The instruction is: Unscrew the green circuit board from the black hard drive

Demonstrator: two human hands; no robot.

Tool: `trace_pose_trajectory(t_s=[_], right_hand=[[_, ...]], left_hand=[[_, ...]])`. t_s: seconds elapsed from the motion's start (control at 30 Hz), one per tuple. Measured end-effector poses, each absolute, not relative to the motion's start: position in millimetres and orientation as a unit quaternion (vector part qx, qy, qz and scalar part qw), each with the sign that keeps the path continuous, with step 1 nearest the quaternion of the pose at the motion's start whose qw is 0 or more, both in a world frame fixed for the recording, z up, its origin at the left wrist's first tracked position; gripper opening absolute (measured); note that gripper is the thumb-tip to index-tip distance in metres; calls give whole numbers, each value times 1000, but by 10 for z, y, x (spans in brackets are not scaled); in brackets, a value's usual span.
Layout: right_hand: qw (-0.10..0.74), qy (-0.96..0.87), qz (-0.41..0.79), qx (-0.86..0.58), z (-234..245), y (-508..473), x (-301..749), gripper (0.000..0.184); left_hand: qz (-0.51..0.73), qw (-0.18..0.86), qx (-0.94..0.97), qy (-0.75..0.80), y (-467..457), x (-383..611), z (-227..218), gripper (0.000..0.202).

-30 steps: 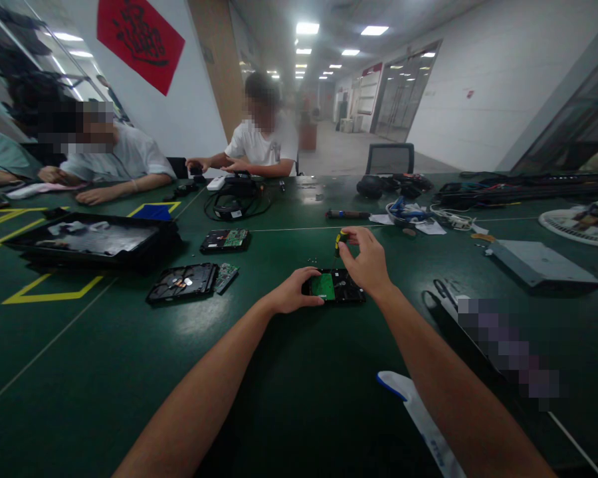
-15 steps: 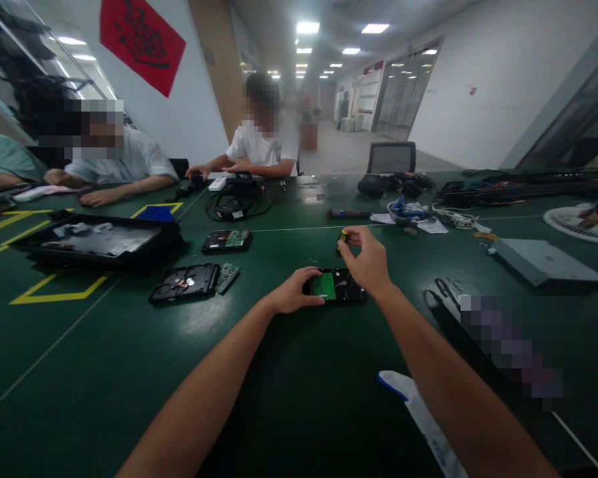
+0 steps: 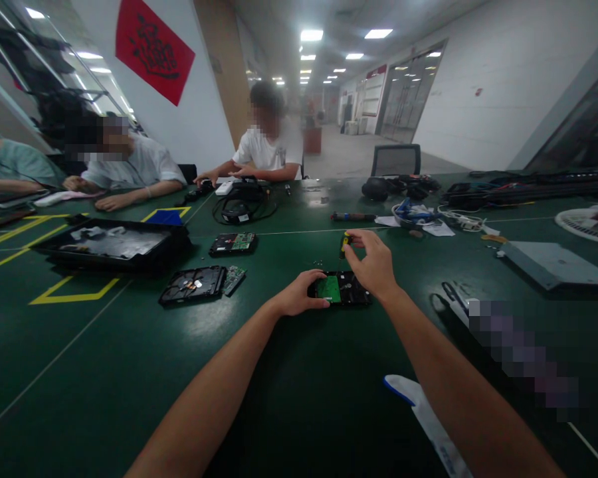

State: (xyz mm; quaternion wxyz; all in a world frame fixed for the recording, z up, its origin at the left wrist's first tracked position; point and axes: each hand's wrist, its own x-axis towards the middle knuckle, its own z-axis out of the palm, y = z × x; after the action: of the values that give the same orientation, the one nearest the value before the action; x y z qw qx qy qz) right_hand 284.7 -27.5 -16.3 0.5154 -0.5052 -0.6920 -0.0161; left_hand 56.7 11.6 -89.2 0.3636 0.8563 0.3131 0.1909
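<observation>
A black hard drive with a green circuit board [image 3: 328,289] lies flat on the table before me. My left hand [image 3: 301,292] grips its left end, the thumb at the near edge and the fingers at the far edge. Above the drive, my right hand [image 3: 371,257] pinches the yellow-and-black handle of a screwdriver [image 3: 345,245], held upright. Whether its tip touches the drive is too small to make out. A few tiny screws [image 3: 319,263] lie just beyond the drive.
To the left lie an opened hard drive [image 3: 193,285], a loose circuit board [image 3: 234,279], another drive [image 3: 232,243] and a black tray [image 3: 112,245]. A metal box [image 3: 561,262] and a white-and-blue item [image 3: 423,411] lie right. Co-workers sit across the table.
The whole view has shifted slightly, so things appear a little further right. Both hands keep their holds on the drive and the screwdriver.
</observation>
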Motion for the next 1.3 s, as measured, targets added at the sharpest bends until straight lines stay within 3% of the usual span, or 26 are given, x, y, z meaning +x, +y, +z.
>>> trace_pose_trajectory(t_s=[1.3], right_hand=[[515,-689,-26,-510,-148,-291,2840,25]], left_hand=[[197,365,855,311,142,561,-956,84]])
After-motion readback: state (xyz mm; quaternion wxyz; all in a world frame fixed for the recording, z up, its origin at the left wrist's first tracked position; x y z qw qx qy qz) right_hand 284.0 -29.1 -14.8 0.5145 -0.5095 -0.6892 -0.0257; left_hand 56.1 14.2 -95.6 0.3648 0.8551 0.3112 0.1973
